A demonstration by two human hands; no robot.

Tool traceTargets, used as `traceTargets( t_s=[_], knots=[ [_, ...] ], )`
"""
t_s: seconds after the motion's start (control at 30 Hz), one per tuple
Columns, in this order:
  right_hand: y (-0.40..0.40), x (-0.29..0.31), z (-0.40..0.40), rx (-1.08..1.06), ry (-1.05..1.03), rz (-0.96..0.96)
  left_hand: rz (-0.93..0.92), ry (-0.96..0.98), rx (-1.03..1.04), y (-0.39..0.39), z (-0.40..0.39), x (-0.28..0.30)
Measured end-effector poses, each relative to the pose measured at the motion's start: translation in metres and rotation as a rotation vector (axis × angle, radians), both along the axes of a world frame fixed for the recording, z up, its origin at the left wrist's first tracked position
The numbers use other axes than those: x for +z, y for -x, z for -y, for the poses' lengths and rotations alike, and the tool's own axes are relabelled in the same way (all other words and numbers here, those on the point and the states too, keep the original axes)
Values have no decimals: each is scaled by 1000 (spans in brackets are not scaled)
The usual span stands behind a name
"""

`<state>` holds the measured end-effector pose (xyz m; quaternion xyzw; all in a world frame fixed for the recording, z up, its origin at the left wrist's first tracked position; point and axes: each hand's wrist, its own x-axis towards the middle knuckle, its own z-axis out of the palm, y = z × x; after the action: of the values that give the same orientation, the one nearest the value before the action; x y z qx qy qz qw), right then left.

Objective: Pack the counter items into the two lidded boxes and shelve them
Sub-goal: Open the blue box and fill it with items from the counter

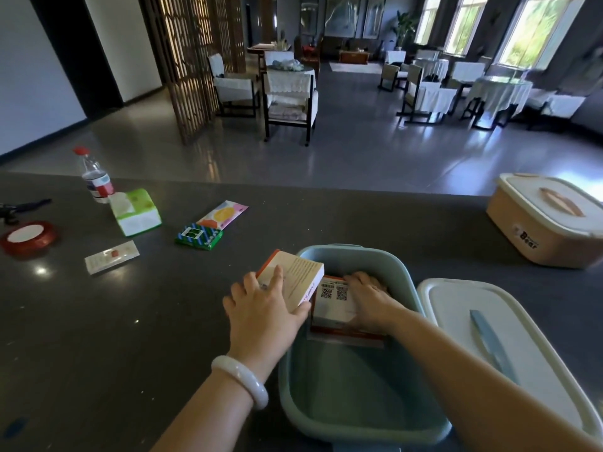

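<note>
Head view: a paperback book is gripped by the left hand, fingers spread over its matte cover, and held tilted over the rim of the blue-green plastic box, apparently for insertion. Inside, a glossy QR-printed carton is steadied by the right hand, fingers curled on it. The lid lies beside the box.

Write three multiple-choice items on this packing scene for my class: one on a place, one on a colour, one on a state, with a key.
1. Where does the white lid lie?
A. On the counter, right of the blue box
B. On the blue box
C. On the floor

2. What colour is the bottle cap?
A. Green
B. Red
C. Black

3. The tan box is:
A. Open
B. Tipped over
C. Lidded

Key:
1 A, it lies flat beside the blue box.
2 B, the cap shows red.
3 C, its lid sits on top.
</note>
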<state>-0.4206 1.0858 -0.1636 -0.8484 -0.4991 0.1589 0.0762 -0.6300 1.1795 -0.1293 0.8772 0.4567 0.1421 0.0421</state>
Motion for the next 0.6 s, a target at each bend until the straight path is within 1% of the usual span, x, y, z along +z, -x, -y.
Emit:
traceTargets(
  t_s=[0.4, 0.6],
  knots=[
    [-3, -12, -4, 24, -106, 14, -30, 53, -34, 3, -1, 5],
    [-4, -17, -4, 38, -101, 26, -43, 47, -34, 2, 1, 7]
  ],
)
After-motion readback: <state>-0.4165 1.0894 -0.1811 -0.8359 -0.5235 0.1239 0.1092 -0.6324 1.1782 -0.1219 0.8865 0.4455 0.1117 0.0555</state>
